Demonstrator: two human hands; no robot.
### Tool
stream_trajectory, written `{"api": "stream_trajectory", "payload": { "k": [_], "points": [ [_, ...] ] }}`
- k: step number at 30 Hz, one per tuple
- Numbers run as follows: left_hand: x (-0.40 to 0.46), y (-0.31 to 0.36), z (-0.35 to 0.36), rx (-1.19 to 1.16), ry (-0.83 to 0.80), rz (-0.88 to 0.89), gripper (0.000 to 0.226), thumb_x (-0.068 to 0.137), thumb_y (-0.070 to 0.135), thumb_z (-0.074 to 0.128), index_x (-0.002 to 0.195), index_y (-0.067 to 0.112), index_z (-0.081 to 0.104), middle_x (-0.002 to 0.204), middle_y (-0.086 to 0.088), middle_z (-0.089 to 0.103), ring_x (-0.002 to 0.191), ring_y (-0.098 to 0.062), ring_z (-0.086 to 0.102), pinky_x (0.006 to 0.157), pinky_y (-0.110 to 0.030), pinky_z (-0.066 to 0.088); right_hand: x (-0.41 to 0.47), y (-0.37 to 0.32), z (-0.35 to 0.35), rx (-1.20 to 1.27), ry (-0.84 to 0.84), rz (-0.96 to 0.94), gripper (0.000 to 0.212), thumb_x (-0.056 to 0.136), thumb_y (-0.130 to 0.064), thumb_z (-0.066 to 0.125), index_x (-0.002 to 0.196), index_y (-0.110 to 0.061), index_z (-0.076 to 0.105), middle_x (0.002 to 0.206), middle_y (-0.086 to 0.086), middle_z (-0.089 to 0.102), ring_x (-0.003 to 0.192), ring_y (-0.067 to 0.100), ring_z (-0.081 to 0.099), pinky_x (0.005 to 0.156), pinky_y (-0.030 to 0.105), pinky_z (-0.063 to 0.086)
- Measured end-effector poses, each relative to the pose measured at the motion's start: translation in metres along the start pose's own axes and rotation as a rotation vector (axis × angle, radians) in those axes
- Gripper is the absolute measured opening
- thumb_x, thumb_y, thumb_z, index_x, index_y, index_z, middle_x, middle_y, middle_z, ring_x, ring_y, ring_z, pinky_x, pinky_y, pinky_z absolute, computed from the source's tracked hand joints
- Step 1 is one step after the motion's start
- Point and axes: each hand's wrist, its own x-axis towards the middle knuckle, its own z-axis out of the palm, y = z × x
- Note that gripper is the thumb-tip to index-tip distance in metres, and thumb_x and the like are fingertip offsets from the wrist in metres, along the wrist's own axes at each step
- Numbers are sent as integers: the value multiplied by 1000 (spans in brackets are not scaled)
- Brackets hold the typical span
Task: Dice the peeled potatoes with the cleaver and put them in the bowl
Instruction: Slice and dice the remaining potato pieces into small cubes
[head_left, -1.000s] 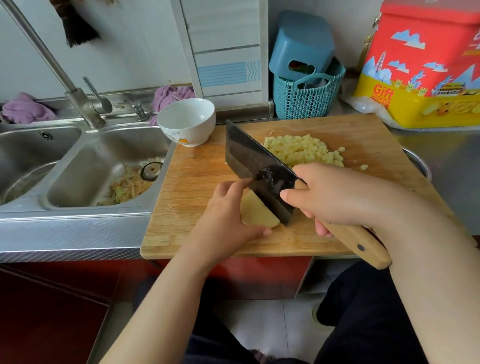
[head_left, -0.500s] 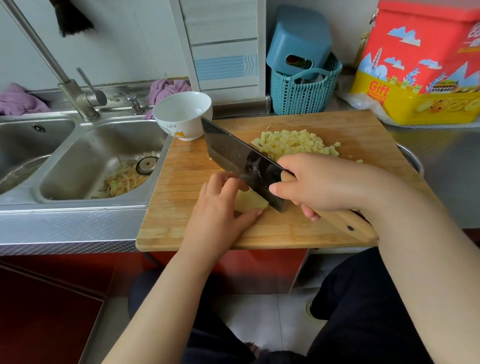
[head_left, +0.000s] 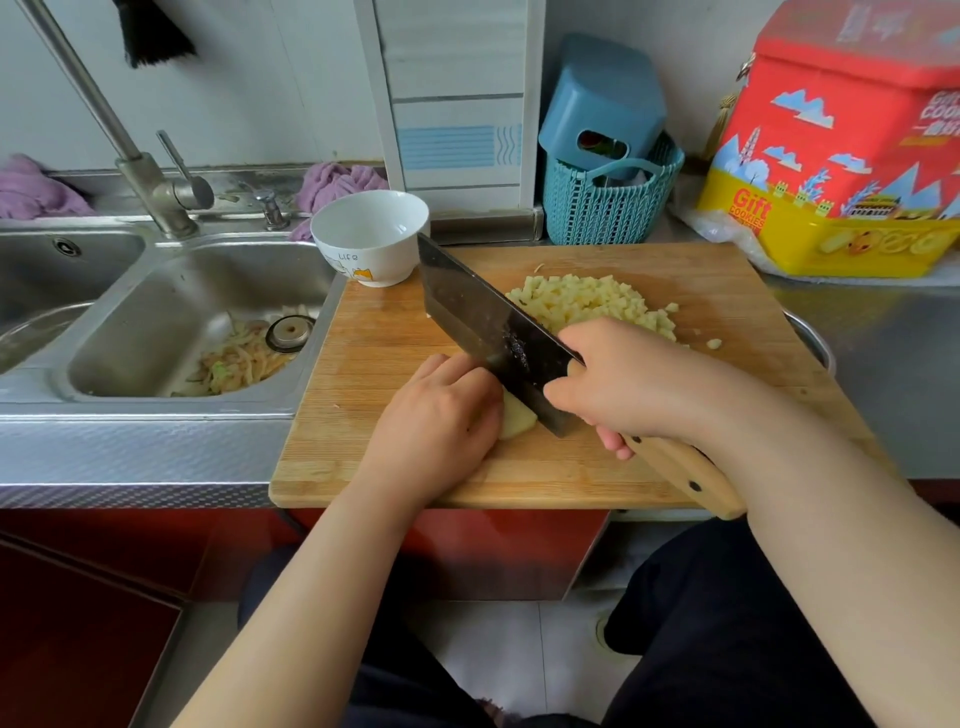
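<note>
A pale peeled potato piece (head_left: 517, 420) lies on the wooden cutting board (head_left: 374, 364), mostly hidden under my left hand (head_left: 436, 421), which presses down on it. My right hand (head_left: 628, 382) grips the wooden handle of the dark cleaver (head_left: 483, 322); the blade's heel rests against the potato beside my left fingers. A heap of diced potato (head_left: 587, 304) sits behind the blade near the board's middle. The white bowl (head_left: 370, 236) stands at the board's far left corner and looks empty.
A steel double sink (head_left: 171, 322) with peelings lies left of the board, with a tap (head_left: 150, 182) behind it. A teal basket (head_left: 608, 202) and a red-and-yellow biscuit tin (head_left: 852, 156) stand at the back right. A metal basin rim (head_left: 815, 343) peeks out under the board's right edge.
My left hand has slid further over the potato, so less of it shows. The cleaver has shifted slightly left across the piece, still in my right hand.
</note>
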Motion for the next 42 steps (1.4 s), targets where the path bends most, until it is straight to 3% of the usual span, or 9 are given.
{"api": "stream_trajectory", "payload": {
  "k": [2, 5, 13, 17, 20, 25, 31, 37, 42],
  "points": [
    [1, 0, 1, -7, 5, 15, 7, 84, 17, 60, 84, 11, 64, 86, 0, 60, 76, -22, 49, 69, -32, 45, -6, -2, -4, 20, 40, -8, 5, 95, -14, 44, 95, -19, 46, 67, 5, 57, 32, 9, 51, 39, 22, 40],
    [5, 0, 1, -4, -5, 15, 7, 81, 15, 59, 82, 10, 63, 84, 0, 60, 76, -23, 50, 66, -35, 46, -11, -10, -10, -31, 75, -28, 18, 94, -15, 44, 79, -23, 41, 60, 4, 56, 32, 10, 51, 39, 22, 42],
    [2, 1, 0, 44, -5, 39, 14, 85, 19, 52, 82, 11, 63, 82, -2, 59, 73, -22, 50, 62, -35, 46, -10, -21, -8, -138, -2, -23, 21, 97, -17, 42, 77, -22, 37, 49, 5, 58, 32, 13, 51, 41, 22, 41],
    [3, 1, 0, 49, 4, 38, 13, 84, 18, 53, 82, 11, 63, 81, -1, 59, 73, -22, 50, 62, -33, 45, -5, -22, -8, -147, -53, 25, 10, 99, -17, 41, 90, -13, 36, 47, 7, 59, 31, 14, 52, 41, 22, 43],
    [2, 2, 0, 50, 23, 40, 11, 83, 17, 54, 80, 11, 62, 80, -2, 58, 72, -23, 50, 63, -29, 41, 3, -24, -6, -143, -77, 76, 22, 101, -19, 41, 80, -13, 37, 40, 6, 56, 28, 15, 50, 40, 21, 43],
    [-1, 2, 1, 29, 37, 31, 12, 86, 15, 54, 82, 10, 64, 82, -3, 60, 73, -24, 51, 65, -35, 46, 6, -16, 4, -150, -66, 97, 13, 101, -19, 40, 107, -8, 43, 48, 11, 58, 33, 19, 51, 39, 19, 42],
    [-4, 5, 2, 34, 52, -9, 11, 89, 16, 58, 82, 9, 63, 83, -4, 57, 77, -25, 53, 68, -39, 48, 5, 3, -3, 23, -4, 136, 20, 98, -19, 46, 106, -1, 48, 68, 15, 64, 49, 23, 57, 53, 34, 50],
    [-6, 5, 0, 23, 34, -45, 8, 89, 15, 59, 85, 10, 64, 87, -3, 58, 82, -24, 54, 71, -33, 46, -5, 0, -4, -2, 38, 82, 14, 95, -15, 44, 86, -5, 49, 63, 14, 61, 45, 23, 57, 48, 30, 48],
    [-7, 3, 0, 13, 17, -71, 16, 91, 20, 51, 87, 10, 63, 89, -2, 58, 82, -24, 52, 69, -36, 46, -11, -10, -2, -81, 26, 39, 19, 96, -16, 43, 77, -16, 40, 49, 8, 58, 35, 17, 51, 42, 23, 40]
  ]
}}
